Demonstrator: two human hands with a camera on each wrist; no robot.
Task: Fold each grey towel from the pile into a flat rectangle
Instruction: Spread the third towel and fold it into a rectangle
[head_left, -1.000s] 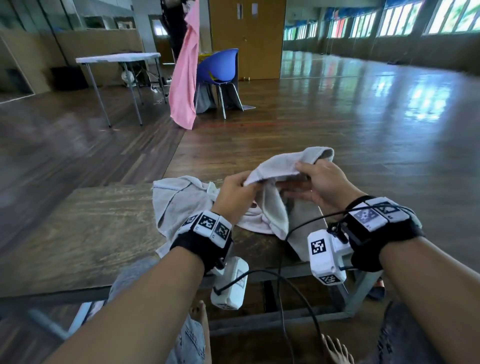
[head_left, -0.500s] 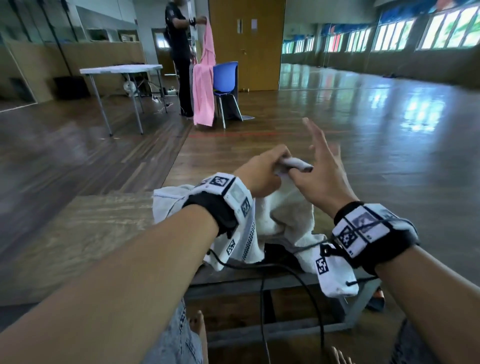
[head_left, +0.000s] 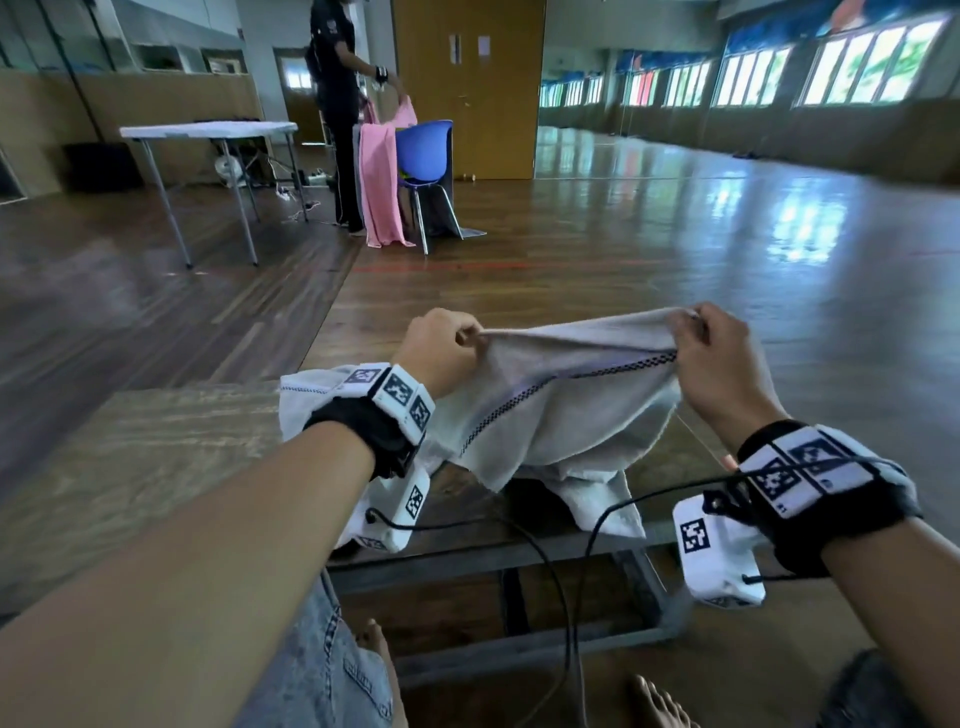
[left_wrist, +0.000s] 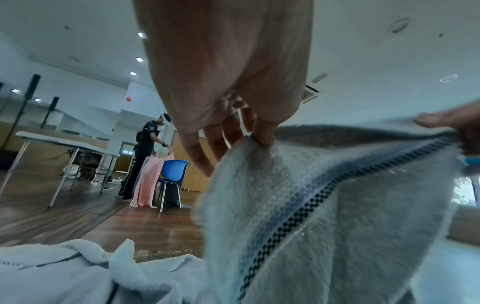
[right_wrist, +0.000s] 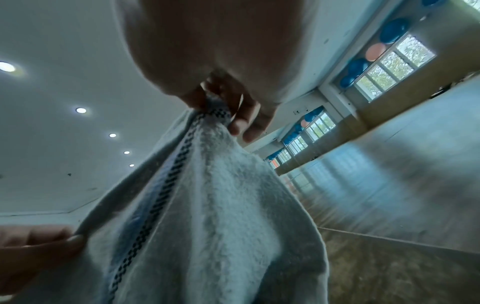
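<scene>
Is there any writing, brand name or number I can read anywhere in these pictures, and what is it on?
No readable words or numbers.
Wrist bands: black-and-white square code patterns, no letters.
Papers on the far door: too small and blurred to read.
Grey towel: a checkered stripe, no label visible.

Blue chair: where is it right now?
In the head view the blue chair stands far back, left of centre, before the wooden door, with a pink cloth hanging at its left.

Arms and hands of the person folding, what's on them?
Both forearms are bare, no sleeves. Each wrist wears a black band topped with white blocks printed with black square markers. A white camera box with the same markers hangs under each wrist, trailing a thin black cable.
</scene>
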